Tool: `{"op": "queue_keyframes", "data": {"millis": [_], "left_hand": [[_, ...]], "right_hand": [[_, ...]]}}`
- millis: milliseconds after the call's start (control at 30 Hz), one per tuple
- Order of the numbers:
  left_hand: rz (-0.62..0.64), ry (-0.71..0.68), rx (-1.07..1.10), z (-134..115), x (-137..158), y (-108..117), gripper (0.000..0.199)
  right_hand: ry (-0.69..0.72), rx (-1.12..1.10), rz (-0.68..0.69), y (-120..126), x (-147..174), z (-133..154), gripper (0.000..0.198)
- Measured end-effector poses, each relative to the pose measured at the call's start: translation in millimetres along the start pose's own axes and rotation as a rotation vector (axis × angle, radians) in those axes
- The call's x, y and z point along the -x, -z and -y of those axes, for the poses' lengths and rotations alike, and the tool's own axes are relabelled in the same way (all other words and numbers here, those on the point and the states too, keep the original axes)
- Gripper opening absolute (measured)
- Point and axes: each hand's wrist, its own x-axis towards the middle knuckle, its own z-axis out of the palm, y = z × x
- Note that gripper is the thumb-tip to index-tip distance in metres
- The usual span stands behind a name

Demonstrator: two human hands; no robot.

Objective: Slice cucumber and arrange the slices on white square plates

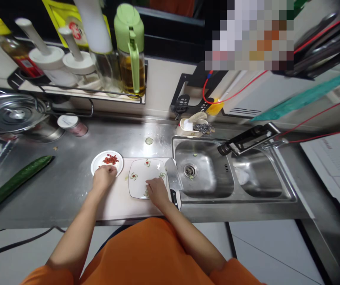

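My left hand [104, 177] is closed in a pinch at the near edge of a small round white plate [93, 163]. Chopped red chili [110, 159] lies on that plate, and what my fingers hold, if anything, is hidden. Over the right part of a squarish white plate [142, 174] with leaf patterns is my right hand [158, 192], its index finger and thumb apart. The squarish plate rests on a white cutting board [113, 208]. A cleaver [173, 176] with a black handle lies along the board's right side, close to my right hand.
A long cucumber [16, 182] lies at left, near a lidded pot [16, 116] and a small jar [72, 125]. Behind, a rack [84, 93] holds seasoning jars and an oil bottle [131, 55]. At right is a double sink [204, 170] with a black faucet [244, 139].
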Motion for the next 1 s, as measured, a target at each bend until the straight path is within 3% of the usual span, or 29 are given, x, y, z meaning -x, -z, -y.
{"op": "queue_keyframes", "data": {"millis": [167, 333, 500, 667, 1000], "left_hand": [[-0.059, 0.019, 0.162, -9, 8, 8, 0.025], [-0.053, -0.042, 0.294, -35, 20, 7, 0.028], [0.135, -0.199, 0.456, -74, 42, -18, 0.023], [0.32, -0.38, 0.42, -107, 58, -44, 0.015], [0.469, -0.564, 0.353, -132, 42, -58, 0.016]], "right_hand": [[-0.014, -0.04, -0.02, 2, 1, -4, 0.022], [-0.02, -0.099, -0.078, 7, 6, -9, 0.024], [-0.073, -0.14, -0.174, 14, 16, -19, 0.024], [-0.161, -0.201, -0.291, 19, 22, -32, 0.021], [-0.221, -0.181, -0.327, 18, 17, -47, 0.013]]}}
